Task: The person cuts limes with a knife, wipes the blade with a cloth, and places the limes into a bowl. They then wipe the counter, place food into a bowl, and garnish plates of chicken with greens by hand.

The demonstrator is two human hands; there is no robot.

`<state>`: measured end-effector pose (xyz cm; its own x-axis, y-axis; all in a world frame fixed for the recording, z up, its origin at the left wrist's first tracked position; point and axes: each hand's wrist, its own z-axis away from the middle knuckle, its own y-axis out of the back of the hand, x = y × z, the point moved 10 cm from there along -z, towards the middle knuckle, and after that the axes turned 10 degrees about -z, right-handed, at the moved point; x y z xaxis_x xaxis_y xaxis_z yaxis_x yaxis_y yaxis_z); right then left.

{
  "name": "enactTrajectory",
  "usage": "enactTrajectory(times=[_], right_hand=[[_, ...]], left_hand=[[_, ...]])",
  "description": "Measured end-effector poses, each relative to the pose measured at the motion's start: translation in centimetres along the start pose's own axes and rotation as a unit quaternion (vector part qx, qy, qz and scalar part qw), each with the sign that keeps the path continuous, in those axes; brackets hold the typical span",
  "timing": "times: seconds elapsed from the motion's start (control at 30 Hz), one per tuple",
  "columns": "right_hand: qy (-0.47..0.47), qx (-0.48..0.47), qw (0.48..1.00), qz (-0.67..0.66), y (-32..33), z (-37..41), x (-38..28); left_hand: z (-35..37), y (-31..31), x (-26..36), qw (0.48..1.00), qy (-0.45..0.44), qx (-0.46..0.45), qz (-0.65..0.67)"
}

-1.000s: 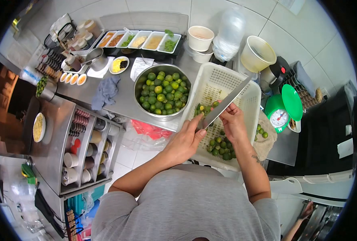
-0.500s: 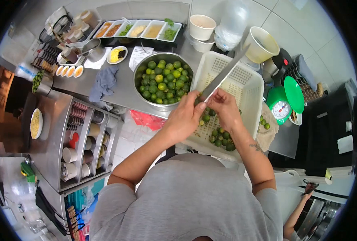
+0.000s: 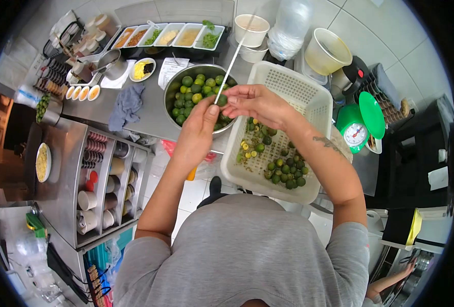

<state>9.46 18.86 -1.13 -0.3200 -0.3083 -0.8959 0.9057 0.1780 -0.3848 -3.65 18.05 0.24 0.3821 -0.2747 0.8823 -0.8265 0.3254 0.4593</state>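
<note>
My left hand [image 3: 199, 128] grips a long knife [image 3: 236, 51], its narrow blade angled up and away. Beside the blade, my right hand [image 3: 257, 105] has its fingertips on a green lime [image 3: 221, 101]. Both hands are over the right side of a metal bowl [image 3: 168, 108] full of limes. To the right stands a white perforated crate [image 3: 316, 97]; whole limes [image 3: 287, 171] and small cut pieces [image 3: 248, 148] lie in it.
Sauce and garnish trays [image 3: 188, 37] line the back. A blue cloth [image 3: 127, 107] lies left of the bowl. White tubs [image 3: 251, 30] stand behind, a green scale [image 3: 355, 132] at right. Another person's arm [image 3: 390, 280] shows at lower right.
Both hands have moved left, from above the crate to the bowl. The knife is now seen nearly edge-on. The other person's arm has shifted at lower right.
</note>
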Motion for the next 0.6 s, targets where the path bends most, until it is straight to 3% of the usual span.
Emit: enactTrajectory(times=[0.07, 0.1, 0.17, 0.23, 0.4, 0.5, 0.53, 0.57, 0.6], right_hand=[[0.037, -0.014, 0.989, 0.144, 0.2, 1.2, -1.9], [0.026, -0.018, 0.96, 0.277, 1.4, 1.9, -1.8], [0.003, -0.025, 0.85, 0.526, 5.1, 3.7, -1.5], [-0.065, -0.058, 0.796, 0.599, 7.4, 6.3, 2.1], [-0.073, -0.032, 0.732, 0.676, 9.8, 10.3, 8.4], [-0.014, 0.047, 0.776, 0.628, 10.5, 10.6, 7.2], [-0.018, 0.091, 0.88, 0.466, 10.9, 10.7, 6.4], [-0.021, 0.132, 0.949, 0.286, 11.1, 10.9, 5.7], [-0.024, 0.168, 0.981, 0.095, 11.1, 11.2, 5.4]], left_hand=[[0.1, 0.7, -1.8, 0.999, 0.036, 0.008, -0.002], [0.1, 1.0, -2.7, 0.998, 0.053, 0.012, -0.003], [0.4, 1.7, -3.7, 0.997, 0.075, 0.015, -0.031], [0.7, 2.1, -3.8, 0.993, 0.099, -0.001, -0.068], [0.7, 2.2, -3.0, 0.995, 0.075, 0.022, -0.057], [1.5, 0.0, -0.1, 0.997, 0.062, -0.054, -0.007], [1.8, -1.3, 0.9, 0.994, 0.056, -0.089, 0.009], [2.1, -2.7, 1.5, 0.993, 0.048, -0.11, 0.019], [2.4, -4.1, 2.1, 0.99, 0.04, -0.131, 0.029]])
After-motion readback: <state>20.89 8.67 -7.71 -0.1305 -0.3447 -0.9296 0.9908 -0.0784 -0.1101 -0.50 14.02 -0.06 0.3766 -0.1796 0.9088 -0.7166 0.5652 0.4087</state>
